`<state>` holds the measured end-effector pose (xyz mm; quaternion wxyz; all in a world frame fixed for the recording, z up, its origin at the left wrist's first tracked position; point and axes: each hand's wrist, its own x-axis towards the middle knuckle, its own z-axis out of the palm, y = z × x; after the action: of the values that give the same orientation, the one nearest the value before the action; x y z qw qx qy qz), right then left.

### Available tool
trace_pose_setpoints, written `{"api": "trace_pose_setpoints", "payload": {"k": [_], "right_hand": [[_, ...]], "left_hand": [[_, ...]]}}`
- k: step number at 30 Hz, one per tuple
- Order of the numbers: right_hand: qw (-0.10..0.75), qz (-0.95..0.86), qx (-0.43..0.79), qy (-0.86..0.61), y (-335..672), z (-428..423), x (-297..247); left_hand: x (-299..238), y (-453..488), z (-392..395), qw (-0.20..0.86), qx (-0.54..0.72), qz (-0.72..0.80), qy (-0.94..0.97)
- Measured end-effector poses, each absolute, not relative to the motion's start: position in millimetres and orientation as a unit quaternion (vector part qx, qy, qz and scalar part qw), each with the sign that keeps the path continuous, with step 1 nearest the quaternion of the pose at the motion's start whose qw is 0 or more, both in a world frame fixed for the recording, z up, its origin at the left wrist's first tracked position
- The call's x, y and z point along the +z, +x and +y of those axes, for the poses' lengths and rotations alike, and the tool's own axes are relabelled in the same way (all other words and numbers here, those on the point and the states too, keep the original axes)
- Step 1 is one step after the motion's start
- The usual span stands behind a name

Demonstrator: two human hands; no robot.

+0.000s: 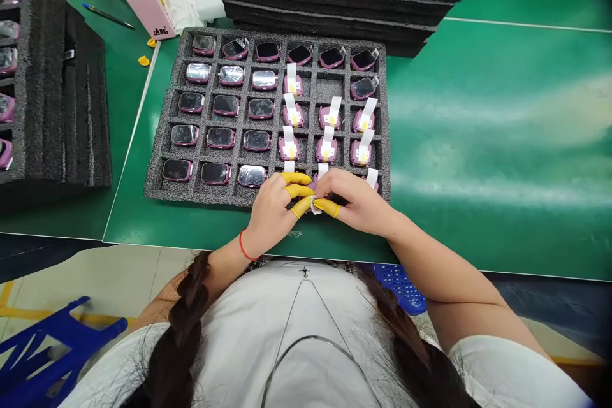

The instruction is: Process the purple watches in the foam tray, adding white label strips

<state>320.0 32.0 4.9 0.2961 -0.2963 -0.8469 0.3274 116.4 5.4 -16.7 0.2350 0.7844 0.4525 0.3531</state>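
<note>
A grey foam tray (157, 172) lies on the green mat, its square cells holding several pink-framed smartwatch bodies, such as one (289, 148) with a white tape tab and yellow tape on it. Others, like one at the front (252, 175), carry a shiny film. My left hand (270, 213) and my right hand (356, 201) meet over the tray's front edge, their fingertips in yellow finger cots. Both pinch a small white tape tab (314, 205). A pink watch body beneath them is mostly hidden by my fingers.
Stacked black foam trays (329, 6) stand behind the tray, with another stack (71, 95) at the left. Beyond it lie a pink dispenser (150, 13), a pen (108, 14) and yellow finger cots (143, 61). The green mat (478, 76) extends right; a blue chair (57, 350) sits low left.
</note>
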Motion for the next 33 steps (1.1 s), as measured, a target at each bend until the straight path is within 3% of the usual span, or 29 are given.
{"api": "trace_pose_setpoints", "payload": {"k": [7, 16, 19, 25, 29, 33], "right_hand": [[0.256, -0.882, 0.254, -0.304, 321, 32, 4], [0.256, -0.926, 0.007, -0.278, 320, 23, 7], [0.232, -0.934, -0.007, -0.270, 317, 19, 13], [0.260, -0.913, 0.100, -0.299, 331, 14, 35], [0.346, -0.783, 0.308, -0.416, 342, 24, 37], [0.324, -0.655, 0.490, -0.475, 339, 35, 21]], "left_hand": [[-15, 115, 6, 0.255, 0.328, 0.442, 0.795], [-14, 117, 5, 0.247, 0.345, 0.447, 0.788], [-14, 118, 5, 0.240, 0.346, 0.446, 0.789], [-12, 113, 4, 0.245, 0.331, 0.439, 0.799], [-9, 105, 3, 0.254, 0.341, 0.391, 0.816], [-11, 107, 2, 0.247, 0.340, 0.382, 0.823]]}}
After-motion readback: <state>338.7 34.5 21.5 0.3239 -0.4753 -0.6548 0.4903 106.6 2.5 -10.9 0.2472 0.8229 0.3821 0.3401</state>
